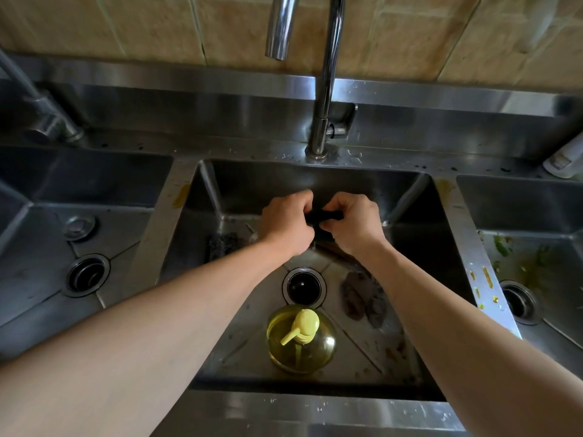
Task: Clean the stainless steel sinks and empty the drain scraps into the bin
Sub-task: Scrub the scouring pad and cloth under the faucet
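Left hand and right hand each grip 1 dark rolled cloth above the brushed-steel middle sink; round drain below.

Soap: a clear round pump bottle of yellow-green liquid with a pale yellow pump head stands right below me.
Tap: a tall curved chrome faucet rises ahead of me.
Wall: beige stone-look tiles behind it.
Far right: a white plastic bottle lying tilted on the ledge.

Both forearms bare, seemingly no sleeves, left hand, right hand.
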`<state>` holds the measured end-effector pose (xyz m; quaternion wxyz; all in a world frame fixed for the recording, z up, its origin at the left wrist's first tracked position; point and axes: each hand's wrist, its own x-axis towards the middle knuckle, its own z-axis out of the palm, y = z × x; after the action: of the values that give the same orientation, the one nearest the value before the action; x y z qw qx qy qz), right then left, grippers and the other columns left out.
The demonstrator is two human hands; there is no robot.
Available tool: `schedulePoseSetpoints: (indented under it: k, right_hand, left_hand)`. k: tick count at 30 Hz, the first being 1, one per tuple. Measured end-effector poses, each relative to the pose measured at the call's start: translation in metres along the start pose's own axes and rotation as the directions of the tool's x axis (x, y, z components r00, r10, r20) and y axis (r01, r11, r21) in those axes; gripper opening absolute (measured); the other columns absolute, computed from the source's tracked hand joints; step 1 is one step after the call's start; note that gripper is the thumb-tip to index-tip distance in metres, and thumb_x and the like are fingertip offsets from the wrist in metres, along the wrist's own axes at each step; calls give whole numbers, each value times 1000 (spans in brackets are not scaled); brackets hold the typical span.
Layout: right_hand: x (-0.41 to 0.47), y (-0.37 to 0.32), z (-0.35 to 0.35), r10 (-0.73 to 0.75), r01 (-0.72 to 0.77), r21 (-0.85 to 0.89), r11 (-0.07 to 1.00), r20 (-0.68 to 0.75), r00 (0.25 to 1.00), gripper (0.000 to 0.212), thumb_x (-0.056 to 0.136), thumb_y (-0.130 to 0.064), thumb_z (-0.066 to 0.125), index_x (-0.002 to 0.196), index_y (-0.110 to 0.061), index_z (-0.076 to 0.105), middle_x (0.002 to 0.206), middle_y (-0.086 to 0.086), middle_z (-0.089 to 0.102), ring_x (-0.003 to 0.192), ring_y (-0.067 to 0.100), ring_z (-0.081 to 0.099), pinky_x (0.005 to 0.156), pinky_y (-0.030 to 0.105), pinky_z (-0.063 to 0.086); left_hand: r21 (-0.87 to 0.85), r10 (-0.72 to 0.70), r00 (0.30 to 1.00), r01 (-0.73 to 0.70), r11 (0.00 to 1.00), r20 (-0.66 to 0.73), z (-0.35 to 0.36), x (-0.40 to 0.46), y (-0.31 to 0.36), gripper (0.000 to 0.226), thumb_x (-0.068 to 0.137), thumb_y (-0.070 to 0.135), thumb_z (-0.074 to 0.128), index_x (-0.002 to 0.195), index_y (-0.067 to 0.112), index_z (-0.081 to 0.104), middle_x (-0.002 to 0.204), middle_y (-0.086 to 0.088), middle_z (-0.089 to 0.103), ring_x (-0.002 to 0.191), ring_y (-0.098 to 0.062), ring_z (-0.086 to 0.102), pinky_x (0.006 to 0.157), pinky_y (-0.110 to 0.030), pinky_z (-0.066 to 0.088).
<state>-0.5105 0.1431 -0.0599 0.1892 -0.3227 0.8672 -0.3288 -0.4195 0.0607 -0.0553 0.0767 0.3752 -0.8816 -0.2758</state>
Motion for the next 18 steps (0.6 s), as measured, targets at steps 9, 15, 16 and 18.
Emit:
schedulePoseSetpoints:
  k: [9, 15, 16, 18]
  right_hand:
    - [6, 9, 12, 14, -14, 9, 1000, -6, 1000, 13, 80, -5, 70, 90, -14, 69, 83, 0, 60, 76, 15, 55, 54, 12, 35]
    - [12, 14, 19, 39, -39, 20, 999, -7, 999, 13, 80, -6, 70, 88, -16, 68, 85, 0, 62, 76, 14, 55, 54, 13, 36]
    - [12, 15, 19, 49, -49, 33, 998, 3, 999, 14, 81, -7, 70, 91, -15, 69, 85, -1, 62, 77, 13, 56, 56, 14, 38]
    - [11, 19, 15, 69, -73, 83, 994, 39, 997, 17, 82, -10, 71, 98, -16, 70, 87, -4, 62, 78, 10, 56, 59, 14, 40]
  left_hand:
    - [78, 116, 991, -111, 991, -61, 12, -3, -6, 29, 79, 0, 62, 81, 18, 39, 75, 3, 47, 74, -21, 44, 66, -30, 29]
    - [92, 135, 989, -130, 987, -59, 19, 3, -11, 30, 79, 1, 63, 82, 18, 39, 77, 3, 48, 73, -20, 44, 65, -30, 29]
    - [64, 106, 994, -104, 993, -35, 20, 6, -14, 29, 79, 2, 63, 82, 18, 40, 77, 3, 49, 73, -21, 45, 64, -29, 30]
    - [-67, 13, 998, -9, 998, 55, 21, 12, -21, 26, 81, 7, 66, 83, 19, 43, 83, 2, 54, 78, -21, 50, 64, -28, 33]
